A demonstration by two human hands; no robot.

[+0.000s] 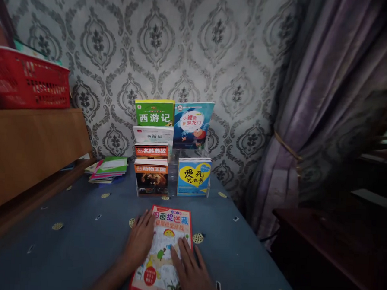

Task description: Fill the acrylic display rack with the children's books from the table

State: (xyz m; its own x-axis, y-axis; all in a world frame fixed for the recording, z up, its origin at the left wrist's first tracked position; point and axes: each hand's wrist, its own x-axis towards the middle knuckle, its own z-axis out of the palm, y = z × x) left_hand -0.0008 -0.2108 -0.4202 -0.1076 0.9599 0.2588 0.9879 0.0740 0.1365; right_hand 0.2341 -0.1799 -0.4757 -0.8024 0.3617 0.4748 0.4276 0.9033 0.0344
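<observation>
A red-bordered children's book (pixel 161 264) with Chinese lettering, a sun and small animals on its cover lies flat before me. My left hand (pixel 141 237) rests along its left edge, fingers stretched out and touching the border. Across the lower right of the cover lies my right hand (pixel 193 268), palm down with fingers spread. Behind the book, a clear tiered rack holds a lion-cover book (pixel 152 179), a blue book with a yellow heart (pixel 194 177), an orange-topped book (pixel 151 150), a white book (pixel 153 135), a green book (pixel 154 112) and a teal fish book (pixel 193 125).
A blue patterned cloth (pixel 87 243) covers the table. Several thin books (pixel 109 168) are piled at the back left. A red basket (pixel 30 80) sits on a wooden cabinet (pixel 34 149) at left. At right hangs a purple curtain (pixel 298 124) beside dark furniture (pixel 324 247).
</observation>
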